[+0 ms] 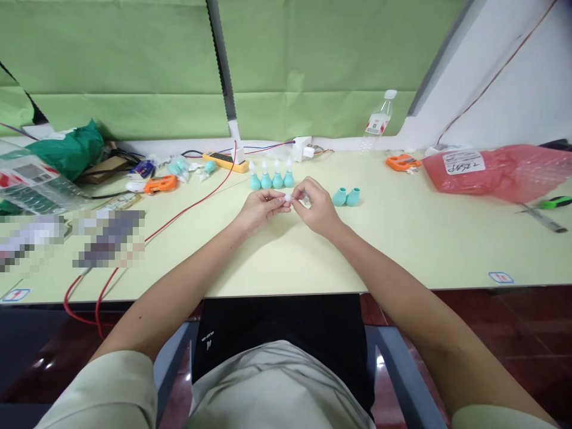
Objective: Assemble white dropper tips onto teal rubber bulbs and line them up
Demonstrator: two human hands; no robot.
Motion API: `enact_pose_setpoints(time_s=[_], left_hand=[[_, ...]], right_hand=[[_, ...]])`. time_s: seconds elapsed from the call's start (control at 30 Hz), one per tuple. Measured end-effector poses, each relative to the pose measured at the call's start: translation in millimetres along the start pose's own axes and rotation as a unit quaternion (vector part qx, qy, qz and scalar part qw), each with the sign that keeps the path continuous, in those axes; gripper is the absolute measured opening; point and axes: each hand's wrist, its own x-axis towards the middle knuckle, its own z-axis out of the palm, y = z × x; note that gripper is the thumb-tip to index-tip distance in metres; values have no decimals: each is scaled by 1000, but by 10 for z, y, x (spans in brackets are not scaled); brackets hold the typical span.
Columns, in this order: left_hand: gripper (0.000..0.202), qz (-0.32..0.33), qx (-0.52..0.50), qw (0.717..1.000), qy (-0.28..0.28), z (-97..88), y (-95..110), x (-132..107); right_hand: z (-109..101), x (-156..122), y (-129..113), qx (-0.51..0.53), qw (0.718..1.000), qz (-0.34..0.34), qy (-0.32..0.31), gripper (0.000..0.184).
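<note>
My left hand pinches a small white plastic piece above the middle of the table. My right hand is closed, its thumb and forefinger meeting at the same piece from the other side. A bit of something whitish shows among the right fingers, too small to make out. Just behind the hands, several teal rubber bulbs with white pointed tips stand upright in a row. Right of my right hand are two teal bulbs without tips, their open mouths facing up.
At left lie an orange-handled tool, a green plastic bag and a clear package. A red cable crosses the table from a yellow power strip. Toward the right are a bottle, another orange tool and a red bag.
</note>
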Motion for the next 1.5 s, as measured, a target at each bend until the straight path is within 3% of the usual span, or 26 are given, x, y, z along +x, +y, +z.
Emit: enact_pose_setpoints(time_s=[0.67, 1.17, 1.5], left_hand=[[40, 85, 65, 993, 52, 121, -56, -38], [38, 88, 82, 990, 77, 94, -129, -14], [34, 117, 75, 989, 52, 83, -112, -10]], right_hand=[[0, -20, 37, 18, 1000, 20, -2, 27], [6, -20, 6, -8, 999, 30, -12, 26], [13, 7, 25, -13, 999, 33, 33, 18]])
